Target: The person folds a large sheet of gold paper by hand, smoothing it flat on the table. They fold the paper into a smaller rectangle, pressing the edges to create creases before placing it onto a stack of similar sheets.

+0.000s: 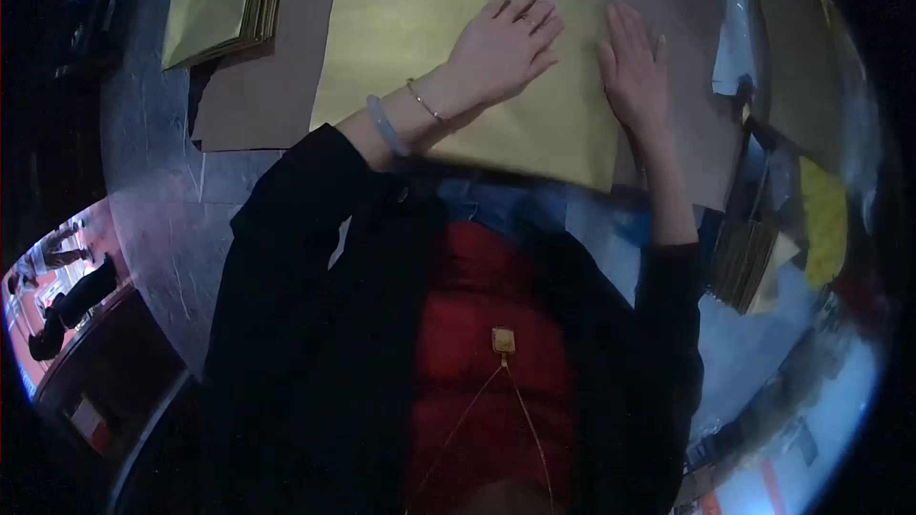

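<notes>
Lying on brown cardboard [239,114], the yellow paper sheet [410,29] is already spread out, unfolded, under my left hand [506,48], its fingers open and slightly parted. My right hand [637,76] lies along the right edge, fingers extended, gripping nothing. Beyond, leftward, sits a yellow stack [215,0]; whether those are finished or waiting, I cannot tell.

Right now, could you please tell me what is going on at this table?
A person has both hands on or by a yellow sheet that lies on a brown board. The left hand rests flat on the sheet, and the right hand is at its right edge. A stack of similar sheets sits off to the left.
</notes>
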A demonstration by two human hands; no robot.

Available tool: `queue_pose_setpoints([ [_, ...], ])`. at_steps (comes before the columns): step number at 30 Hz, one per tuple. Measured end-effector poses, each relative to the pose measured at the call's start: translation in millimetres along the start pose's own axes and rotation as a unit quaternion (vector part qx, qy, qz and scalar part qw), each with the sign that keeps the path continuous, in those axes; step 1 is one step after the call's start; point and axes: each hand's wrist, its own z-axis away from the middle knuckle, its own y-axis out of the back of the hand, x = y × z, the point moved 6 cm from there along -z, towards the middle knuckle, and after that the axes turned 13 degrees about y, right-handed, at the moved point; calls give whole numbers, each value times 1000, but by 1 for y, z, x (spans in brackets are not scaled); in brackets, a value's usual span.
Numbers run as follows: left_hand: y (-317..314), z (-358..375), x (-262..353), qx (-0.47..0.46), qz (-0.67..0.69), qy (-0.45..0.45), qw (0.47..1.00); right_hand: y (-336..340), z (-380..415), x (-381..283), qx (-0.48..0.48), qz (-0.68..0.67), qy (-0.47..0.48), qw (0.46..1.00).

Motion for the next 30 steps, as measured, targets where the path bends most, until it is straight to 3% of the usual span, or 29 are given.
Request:
queue_pose_setpoints([
  [2,5,35,-20,48,77,57,994,-4,-1,1,-8,3,0,1000],
  [3,3,55,-36,13,51,89,995,-4,-2,1,-3,1,6,1000],
  [5,19,97,-67,61,48,171,982,-3,-1,1,-9,3,0,1000],
  [7,30,146,-101,50,-9,289,956,-3,-1,0,-11,9,6,1000],
  [8,30,168,-111,51,-18,297,953,-3,-1,2,-19,8,-1,1000],
  [10,38,216,-135,90,-74,421,899,2,-3,-3,-17,0,-5,1000],
  [11,43,228,-128,90,-83,429,895,1,-3,-4,-14,-9,3,1000],
  [13,54,258,-115,196,108,554,802,-5,-2,0,-27,14,-3,1000],
  [14,47,268,-102,202,233,614,727,-7,-2,1,-41,17,1,999],
  [15,36,271,-88,204,355,657,633,-9,-1,1,-41,12,5,999],
  [17,24,241,-55,58,703,604,370,-8,0,3,-42,3,-6,999],
  [18,18,238,-54,62,705,603,368,-6,-2,2,-55,20,-8,998],
  [20,1,223,-48,-25,754,539,376,-4,-2,-1,-57,12,-9,998],
  [23,2,219,-47,-96,706,564,418,-8,-2,4,-62,25,-21,998],
  [27,20,209,-52,-72,662,567,484,2,-1,-1,-29,-9,-19,999],
  [29,24,199,-53,-24,670,571,473,3,0,-1,-42,21,-23,999],
  [30,29,194,-61,17,663,555,502,0,0,-1,-40,45,-30,998],
])
